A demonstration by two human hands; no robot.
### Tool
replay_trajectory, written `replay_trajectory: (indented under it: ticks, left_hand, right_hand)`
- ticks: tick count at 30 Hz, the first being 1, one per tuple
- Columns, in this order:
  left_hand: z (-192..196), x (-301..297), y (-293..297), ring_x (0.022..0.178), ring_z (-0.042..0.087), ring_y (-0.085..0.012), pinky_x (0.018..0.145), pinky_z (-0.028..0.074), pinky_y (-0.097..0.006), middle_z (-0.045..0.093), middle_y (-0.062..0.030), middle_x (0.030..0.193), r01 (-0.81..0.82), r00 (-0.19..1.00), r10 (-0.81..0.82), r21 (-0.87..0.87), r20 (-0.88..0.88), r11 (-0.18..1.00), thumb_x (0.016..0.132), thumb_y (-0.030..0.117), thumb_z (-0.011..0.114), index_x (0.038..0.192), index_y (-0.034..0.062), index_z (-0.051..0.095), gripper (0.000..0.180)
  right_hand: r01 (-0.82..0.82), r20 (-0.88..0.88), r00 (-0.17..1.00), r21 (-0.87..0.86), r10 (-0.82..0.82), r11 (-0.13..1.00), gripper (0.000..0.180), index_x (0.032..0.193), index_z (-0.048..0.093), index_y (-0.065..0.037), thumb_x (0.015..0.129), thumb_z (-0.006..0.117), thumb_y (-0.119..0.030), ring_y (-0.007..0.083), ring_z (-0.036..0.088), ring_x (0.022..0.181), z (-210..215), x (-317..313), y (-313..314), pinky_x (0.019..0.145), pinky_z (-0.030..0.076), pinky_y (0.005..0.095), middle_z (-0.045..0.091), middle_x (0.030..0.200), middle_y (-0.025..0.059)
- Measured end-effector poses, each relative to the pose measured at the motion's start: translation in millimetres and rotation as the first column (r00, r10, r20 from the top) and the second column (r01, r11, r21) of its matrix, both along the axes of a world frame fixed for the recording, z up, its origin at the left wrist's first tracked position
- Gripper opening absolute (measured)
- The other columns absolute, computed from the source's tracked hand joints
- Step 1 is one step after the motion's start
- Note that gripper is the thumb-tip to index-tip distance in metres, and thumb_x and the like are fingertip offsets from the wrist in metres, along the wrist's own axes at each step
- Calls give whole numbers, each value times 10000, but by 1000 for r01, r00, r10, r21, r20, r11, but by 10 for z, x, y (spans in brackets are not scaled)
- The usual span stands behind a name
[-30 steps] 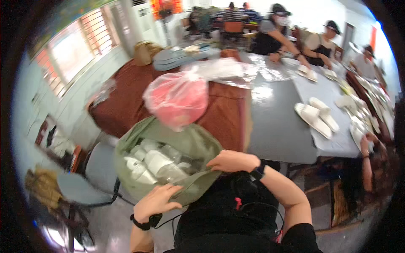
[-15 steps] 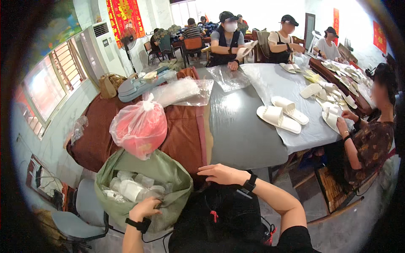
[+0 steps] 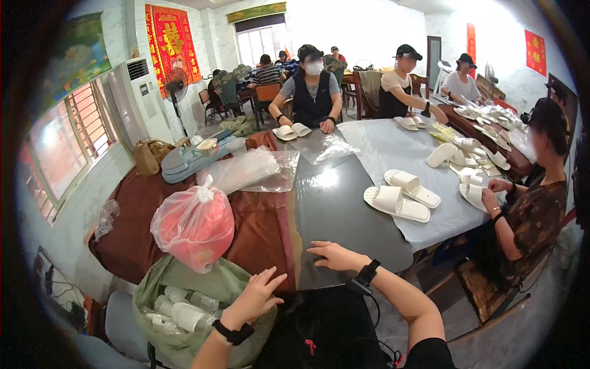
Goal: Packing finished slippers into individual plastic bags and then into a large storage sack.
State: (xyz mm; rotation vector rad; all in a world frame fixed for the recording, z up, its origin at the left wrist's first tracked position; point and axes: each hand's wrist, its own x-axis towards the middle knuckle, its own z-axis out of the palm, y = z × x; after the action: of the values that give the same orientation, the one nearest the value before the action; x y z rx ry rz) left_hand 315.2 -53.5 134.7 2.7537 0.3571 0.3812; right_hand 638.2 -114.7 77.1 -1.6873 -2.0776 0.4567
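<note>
My left hand (image 3: 253,299) is raised over the right rim of an olive-green sack (image 3: 230,277), fingers spread and holding nothing. Inside the sack lie several clear-wrapped bundles (image 3: 184,315), at least one of them white. Over the near edge of the dark grey tabletop (image 3: 344,209) hovers my right hand (image 3: 337,255), its fingers apart and nothing in them. Farther along the table, to the right, rests a pair of white slippers (image 3: 399,203). A knotted clear bag of red-pink contents (image 3: 193,227) sits just behind the sack.
Clear plastic bags (image 3: 255,169) lie on the brown cloth (image 3: 138,203) at left. Across the table a masked person (image 3: 310,92) stands by another slipper pair (image 3: 292,131). At right, a person handles slippers (image 3: 472,190) beside a loose pile. A grey chair (image 3: 126,323) stands left of the sack.
My left hand has risen from the sack's mouth and moved right, its fingers spreading. My right hand has shifted slightly right. The masked person's slippers, formerly in hand, are now on the table.
</note>
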Motion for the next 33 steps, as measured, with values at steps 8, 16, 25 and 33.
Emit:
replay_trajectory:
  ticks: [8, 16, 25, 33]
  left_hand:
    - [-493, 284, 565, 1455, 277, -509, 1180, 244, -584, 321, -279, 1580, -145, 988, 147, 44, -53, 988, 897, 368, 747, 1509, 122, 445, 725]
    - [-675, 324, 470, 1448, 316, -491, 1179, 237, -620, 380, -280, 1543, -253, 967, 253, 7, -7, 967, 887, 398, 748, 1429, 38, 506, 695]
    - [-666, 210, 498, 1425, 365, -471, 1173, 278, -585, 426, -265, 1521, -254, 962, 253, -6, 101, 967, 884, 389, 745, 1400, 16, 532, 672]
    - [-618, 333, 442, 1384, 423, -454, 1139, 330, -588, 496, -240, 1454, -223, 962, 227, -45, 153, 974, 797, 411, 807, 1295, 12, 618, 665]
  right_hand:
    - [-20, 50, 999, 101, 15, 995, 601, 1451, 501, -51, 908, 714, -195, 445, 530, 1296, 400, 228, 525, 1087, 453, 476, 387, 1548, 272]
    - [57, 137, 989, -22, -53, 998, 651, 1457, 518, -127, 859, 758, -226, 503, 473, 1310, 600, 43, 1493, 1069, 449, 564, 233, 1622, 218]
    - [89, 396, 918, -122, -34, 989, 560, 1373, 618, -137, 865, 758, -326, 470, 350, 1419, 454, -131, 2700, 1073, 393, 651, 190, 1664, 165]
    - [279, 349, 882, 154, -316, 948, 337, 1195, 740, -124, 954, 633, -335, 517, 175, 1502, 50, 404, 3273, 1122, 255, 725, 182, 1686, 131]
